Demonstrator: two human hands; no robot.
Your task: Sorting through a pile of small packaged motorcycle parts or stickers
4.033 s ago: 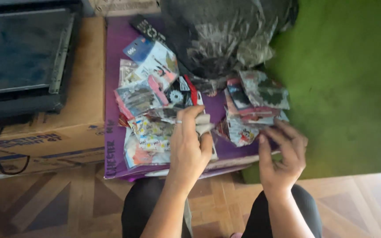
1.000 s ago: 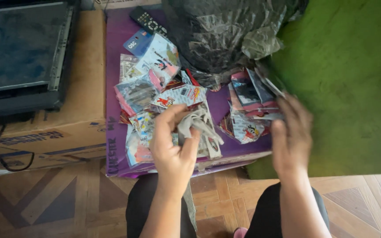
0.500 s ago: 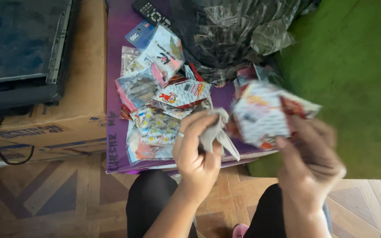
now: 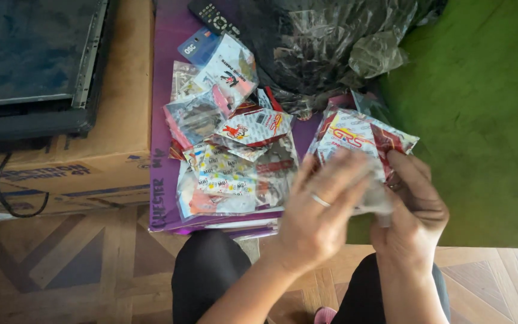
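Observation:
My right hand [image 4: 413, 207] grips a stack of small printed packets [image 4: 358, 135], white with red markings, and holds it up over the right edge of a purple box [image 4: 162, 180]. My left hand [image 4: 318, 213], with a ring on one finger, is blurred. It reaches across to the stack, its fingers lying over the lower part. A whitish crumpled wrapper [image 4: 378, 201] shows between my two hands, under my left fingers. A loose pile of similar packets [image 4: 232, 159] lies on the purple box just left of my hands.
A black plastic bag [image 4: 313, 42] sits at the far end of the purple box, beside a remote control [image 4: 213, 15] and a blue card [image 4: 195, 46]. A cardboard box [image 4: 124, 144] on the left carries a flat black device [image 4: 31, 60] and a cable [image 4: 4, 198]. A green carpet [image 4: 487, 120] lies on the right, with wooden floor [image 4: 79, 264] below.
My right hand picked up a stack of packets from the right side of the box and raised it. My left hand, holding the whitish wrapper, moved right to meet the stack.

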